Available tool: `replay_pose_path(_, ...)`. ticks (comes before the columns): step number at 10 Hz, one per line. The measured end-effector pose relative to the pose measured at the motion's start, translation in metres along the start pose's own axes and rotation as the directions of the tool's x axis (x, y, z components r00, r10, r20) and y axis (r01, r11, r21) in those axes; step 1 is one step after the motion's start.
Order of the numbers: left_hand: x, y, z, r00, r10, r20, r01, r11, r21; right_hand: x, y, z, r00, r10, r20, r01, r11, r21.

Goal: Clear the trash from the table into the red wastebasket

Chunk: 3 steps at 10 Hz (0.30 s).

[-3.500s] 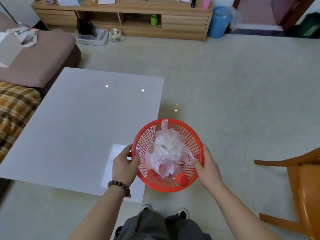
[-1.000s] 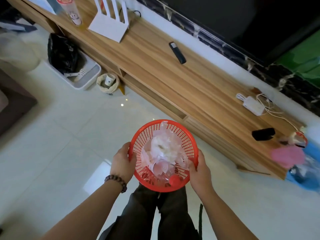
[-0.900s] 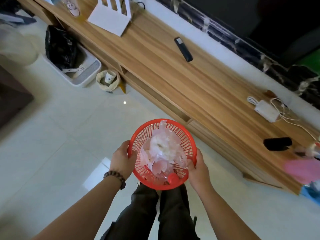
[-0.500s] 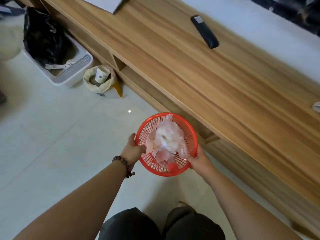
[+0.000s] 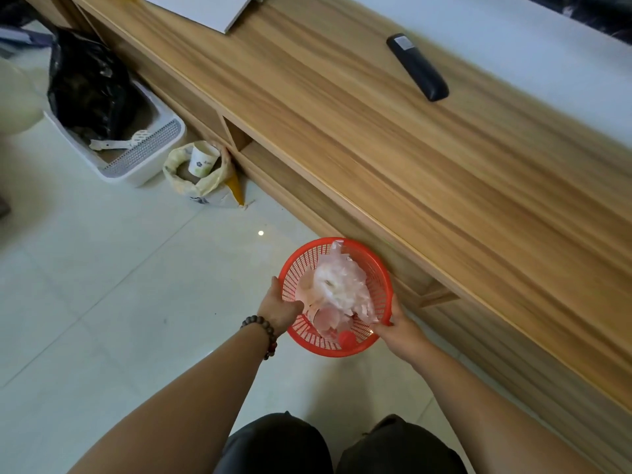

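Your left hand (image 5: 278, 307) and right hand (image 5: 398, 328) clasp opposite rims of the round red plastic mesh wastebasket (image 5: 297, 268), low over the pale tiled floor (image 5: 102, 285) beside the wooden cabinet's (image 5: 427, 172) front edge. Crumpled clear plastic trash (image 5: 338, 289) hides its bottom.

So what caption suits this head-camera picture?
Both hands hold the trash-filled red wastebasket low beside a wooden cabinet.

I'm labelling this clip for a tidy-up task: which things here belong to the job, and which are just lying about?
Part of the job:
red wastebasket
crumpled plastic trash inside it
left hand and right hand, gripping its rim

Just lying about:
remote control on the wooden cabinet
black bag in a white tray
paper cup
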<state>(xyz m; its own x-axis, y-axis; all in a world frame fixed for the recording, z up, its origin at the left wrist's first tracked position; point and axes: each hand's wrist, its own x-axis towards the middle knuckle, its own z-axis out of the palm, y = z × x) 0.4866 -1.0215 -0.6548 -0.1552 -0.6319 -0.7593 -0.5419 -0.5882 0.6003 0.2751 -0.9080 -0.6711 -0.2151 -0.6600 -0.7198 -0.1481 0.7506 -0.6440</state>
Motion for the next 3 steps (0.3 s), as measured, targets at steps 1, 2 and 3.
replay_pose_path(1,-0.024,0.014,-0.009,0.996,0.072,-0.061,-0.062,0.987,0.150,-0.025,-0.019,-0.003,1.000,0.002,0.017,-0.001,0.999,-0.053)
replay_pose_path(2,-0.071,0.037,-0.020,0.980,0.189,-0.056,-0.165,0.941,0.296,-0.065,-0.048,-0.007,0.999,-0.028,0.016,0.029,0.991,-0.128)
replay_pose_path(3,-0.125,0.061,-0.033,0.956,0.287,-0.057,-0.227,0.851,0.474,-0.115,-0.087,-0.016,0.993,-0.111,-0.043,0.096,0.959,-0.266)
